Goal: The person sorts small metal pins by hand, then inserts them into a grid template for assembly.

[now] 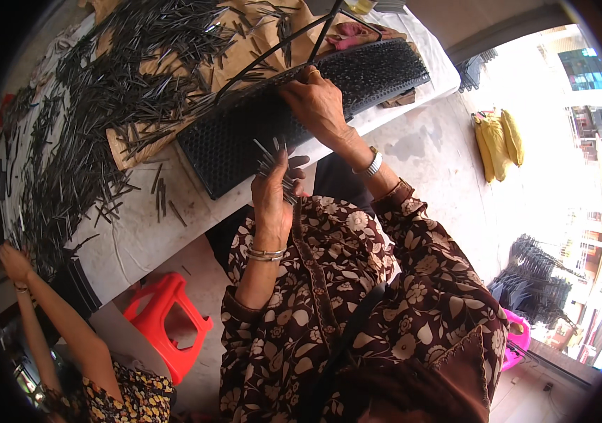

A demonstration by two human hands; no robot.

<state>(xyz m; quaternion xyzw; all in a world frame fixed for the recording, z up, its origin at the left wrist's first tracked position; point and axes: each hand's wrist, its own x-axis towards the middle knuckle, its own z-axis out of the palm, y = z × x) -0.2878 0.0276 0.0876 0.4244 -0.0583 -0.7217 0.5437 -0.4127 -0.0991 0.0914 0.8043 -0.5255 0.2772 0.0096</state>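
My left hand [273, 189] is closed round a small bunch of thin dark strips [264, 156], their tips sticking up past the thumb. It is held just off the near side of a long black rack [206, 151] with a honeycomb of small holes. Over the middle of that rack my right hand [317, 106] is pinched, its fingertips down at the far edge. Whatever those fingers grip is hidden. Many short upright ends [378, 70] fill the rack's right part, while its left part shows open holes.
A large heap of loose dark strips [132, 77] covers the table's left side, partly on brown paper [128, 149]. A black metal frame [273, 53] rises behind the rack. At lower left are a co-worker's arms [68, 324] and a red stool [170, 324]. Yellow sacks [498, 144] stand at right.
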